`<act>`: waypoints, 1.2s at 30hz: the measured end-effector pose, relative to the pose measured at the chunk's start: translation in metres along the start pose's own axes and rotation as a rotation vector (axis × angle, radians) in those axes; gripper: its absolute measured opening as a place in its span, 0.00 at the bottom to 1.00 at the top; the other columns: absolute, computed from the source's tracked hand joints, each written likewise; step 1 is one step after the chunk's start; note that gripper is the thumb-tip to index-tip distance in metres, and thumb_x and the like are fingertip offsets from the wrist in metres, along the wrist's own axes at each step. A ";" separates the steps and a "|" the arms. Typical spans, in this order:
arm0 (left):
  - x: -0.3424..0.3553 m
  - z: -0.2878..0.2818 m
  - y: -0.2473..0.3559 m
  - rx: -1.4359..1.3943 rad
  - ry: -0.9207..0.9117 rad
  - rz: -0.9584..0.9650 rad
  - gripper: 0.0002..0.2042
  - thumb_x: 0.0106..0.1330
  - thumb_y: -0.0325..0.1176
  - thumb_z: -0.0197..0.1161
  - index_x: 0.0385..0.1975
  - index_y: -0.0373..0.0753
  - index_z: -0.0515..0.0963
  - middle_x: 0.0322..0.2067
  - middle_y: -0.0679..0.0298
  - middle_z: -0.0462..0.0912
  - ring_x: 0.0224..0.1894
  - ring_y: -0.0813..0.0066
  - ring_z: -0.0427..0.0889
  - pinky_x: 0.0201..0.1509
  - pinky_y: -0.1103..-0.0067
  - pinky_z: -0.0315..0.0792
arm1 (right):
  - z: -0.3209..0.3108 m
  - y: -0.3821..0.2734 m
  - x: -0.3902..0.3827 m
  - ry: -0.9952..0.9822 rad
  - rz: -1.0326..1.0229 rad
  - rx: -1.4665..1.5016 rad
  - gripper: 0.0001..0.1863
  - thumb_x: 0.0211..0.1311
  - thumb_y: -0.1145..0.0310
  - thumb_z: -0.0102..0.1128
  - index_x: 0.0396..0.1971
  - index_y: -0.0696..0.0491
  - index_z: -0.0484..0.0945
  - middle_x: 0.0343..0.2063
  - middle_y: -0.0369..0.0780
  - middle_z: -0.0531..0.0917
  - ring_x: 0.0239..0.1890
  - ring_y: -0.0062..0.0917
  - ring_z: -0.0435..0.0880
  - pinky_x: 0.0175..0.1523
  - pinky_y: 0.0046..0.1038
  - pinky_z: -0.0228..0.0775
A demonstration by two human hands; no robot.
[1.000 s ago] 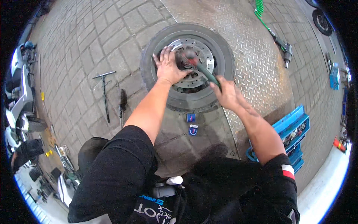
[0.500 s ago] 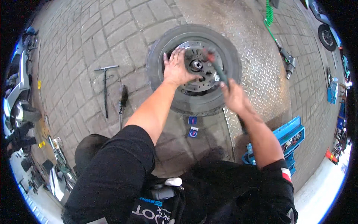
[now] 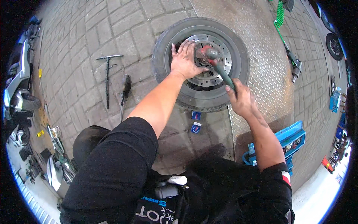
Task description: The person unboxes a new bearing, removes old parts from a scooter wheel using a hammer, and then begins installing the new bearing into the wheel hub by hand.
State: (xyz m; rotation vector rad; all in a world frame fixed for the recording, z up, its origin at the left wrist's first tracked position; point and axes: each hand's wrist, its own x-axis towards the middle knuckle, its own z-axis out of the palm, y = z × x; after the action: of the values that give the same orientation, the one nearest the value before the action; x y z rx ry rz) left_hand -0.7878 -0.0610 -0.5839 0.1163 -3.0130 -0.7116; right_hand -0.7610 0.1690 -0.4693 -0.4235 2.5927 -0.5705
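Observation:
A motorcycle wheel (image 3: pixel 238 61) lies flat, partly on the paving and partly on a steel plate. On its upper face shows a drilled brake disc (image 3: pixel 225 52). My left hand (image 3: pixel 185 61) rests on the left side of the disc and rim, fingers spread, holding nothing. My right hand (image 3: pixel 242 99) is wrapped round the dark green handle of a hammer (image 3: pixel 222 73). The hammer's head, red with a round grey face, is over the hub and hides its middle. Whether the head touches the hub I cannot tell.
Left of the wheel lie a T-handle wrench (image 3: pixel 107 80) and a black-handled screwdriver (image 3: pixel 126 87). Two small blue boxes (image 3: pixel 195 121) sit close to me. A blue toolbox (image 3: pixel 289 138) stands at the right. Beyond the chequered plate (image 3: pixel 266 71) lies an air tool (image 3: pixel 295 71) on a green hose.
The hammer's head has come to the middle of the hub, covering it. My left hand stays spread on the disc. The whole view has shifted slightly.

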 end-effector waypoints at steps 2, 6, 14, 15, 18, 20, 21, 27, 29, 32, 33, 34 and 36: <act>-0.003 -0.001 -0.005 0.035 0.009 -0.001 0.54 0.36 0.63 0.74 0.65 0.42 0.58 0.67 0.62 0.58 0.72 0.68 0.50 0.75 0.54 0.34 | -0.009 -0.010 -0.002 0.047 -0.047 0.050 0.19 0.68 0.57 0.51 0.49 0.55 0.70 0.33 0.56 0.81 0.40 0.55 0.79 0.43 0.49 0.71; -0.003 -0.007 -0.006 0.051 -0.067 -0.032 0.56 0.38 0.66 0.71 0.67 0.42 0.55 0.68 0.64 0.58 0.73 0.70 0.47 0.75 0.54 0.31 | -0.025 -0.016 -0.007 0.212 -0.210 0.257 0.20 0.68 0.56 0.49 0.48 0.58 0.70 0.30 0.57 0.80 0.38 0.56 0.80 0.40 0.46 0.71; -0.001 0.002 0.013 0.046 -0.042 -0.008 0.58 0.36 0.67 0.71 0.67 0.42 0.55 0.68 0.60 0.57 0.73 0.68 0.50 0.74 0.50 0.31 | -0.003 0.007 0.005 0.000 0.147 -0.043 0.21 0.68 0.53 0.48 0.46 0.57 0.70 0.33 0.61 0.80 0.41 0.58 0.78 0.45 0.53 0.71; 0.002 0.002 0.010 0.054 -0.036 -0.004 0.58 0.36 0.67 0.71 0.67 0.42 0.55 0.68 0.60 0.57 0.73 0.68 0.50 0.74 0.50 0.31 | -0.006 0.012 0.003 0.066 0.119 -0.004 0.21 0.68 0.53 0.48 0.47 0.57 0.70 0.33 0.60 0.80 0.41 0.57 0.79 0.45 0.52 0.71; -0.004 -0.013 0.000 0.073 -0.112 -0.060 0.51 0.40 0.67 0.69 0.66 0.48 0.61 0.68 0.62 0.57 0.73 0.67 0.49 0.72 0.46 0.31 | -0.015 0.010 -0.001 0.185 -0.011 -0.006 0.22 0.69 0.53 0.48 0.50 0.58 0.70 0.38 0.58 0.80 0.45 0.56 0.78 0.47 0.49 0.70; -0.004 -0.020 -0.013 0.106 -0.147 0.040 0.43 0.48 0.66 0.64 0.65 0.54 0.65 0.69 0.63 0.58 0.73 0.63 0.48 0.71 0.44 0.28 | -0.032 0.009 -0.006 0.146 0.119 0.042 0.23 0.68 0.57 0.51 0.55 0.58 0.71 0.45 0.59 0.78 0.50 0.51 0.77 0.53 0.43 0.69; -0.011 -0.018 -0.001 0.021 -0.104 0.063 0.41 0.50 0.66 0.62 0.65 0.55 0.65 0.69 0.64 0.57 0.73 0.63 0.47 0.71 0.42 0.27 | -0.055 0.009 -0.020 0.066 0.168 0.002 0.23 0.68 0.59 0.51 0.58 0.57 0.69 0.46 0.56 0.79 0.50 0.47 0.79 0.54 0.42 0.68; -0.005 -0.023 0.012 -0.028 -0.125 0.120 0.36 0.57 0.63 0.58 0.65 0.59 0.64 0.67 0.51 0.57 0.72 0.51 0.47 0.70 0.42 0.27 | -0.020 0.158 -0.054 0.258 0.291 0.188 0.27 0.73 0.59 0.45 0.63 0.63 0.63 0.57 0.57 0.72 0.61 0.43 0.70 0.65 0.36 0.59; -0.009 -0.021 -0.002 -0.044 -0.070 0.140 0.34 0.57 0.62 0.59 0.63 0.56 0.66 0.65 0.51 0.59 0.72 0.51 0.48 0.70 0.41 0.29 | 0.006 0.207 -0.051 0.263 0.316 0.197 0.29 0.73 0.56 0.44 0.62 0.63 0.64 0.57 0.57 0.72 0.62 0.45 0.70 0.65 0.36 0.59; -0.011 -0.024 0.000 -0.067 -0.069 0.117 0.33 0.57 0.62 0.59 0.61 0.52 0.68 0.65 0.51 0.59 0.72 0.50 0.49 0.70 0.40 0.30 | 0.034 0.269 -0.052 0.264 0.417 0.129 0.32 0.72 0.49 0.43 0.61 0.63 0.65 0.57 0.57 0.72 0.62 0.48 0.69 0.64 0.37 0.60; -0.012 -0.025 0.002 -0.109 -0.067 0.105 0.33 0.58 0.62 0.59 0.61 0.51 0.68 0.65 0.51 0.59 0.71 0.50 0.49 0.70 0.40 0.30 | 0.038 0.286 -0.054 0.265 0.482 0.032 0.34 0.72 0.46 0.41 0.61 0.63 0.65 0.56 0.57 0.73 0.62 0.50 0.69 0.63 0.38 0.60; -0.004 -0.025 0.014 -0.112 -0.044 0.125 0.33 0.58 0.61 0.59 0.60 0.51 0.69 0.65 0.51 0.60 0.71 0.50 0.49 0.69 0.40 0.30 | 0.044 0.339 -0.058 0.272 0.531 -0.022 0.36 0.71 0.43 0.39 0.59 0.62 0.68 0.53 0.58 0.75 0.58 0.53 0.72 0.59 0.41 0.65; -0.020 -0.024 -0.002 -0.086 -0.041 0.044 0.33 0.58 0.61 0.59 0.60 0.51 0.69 0.64 0.51 0.61 0.71 0.50 0.49 0.70 0.40 0.30 | 0.055 0.315 -0.055 0.170 0.557 -0.042 0.34 0.71 0.45 0.40 0.58 0.63 0.69 0.50 0.58 0.77 0.55 0.53 0.74 0.56 0.42 0.66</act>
State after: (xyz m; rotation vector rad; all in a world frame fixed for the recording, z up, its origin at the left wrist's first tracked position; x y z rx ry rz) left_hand -0.7663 -0.0720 -0.5635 0.0333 -3.0073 -0.8481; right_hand -0.7491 0.4462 -0.6383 0.3480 2.7130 -0.3651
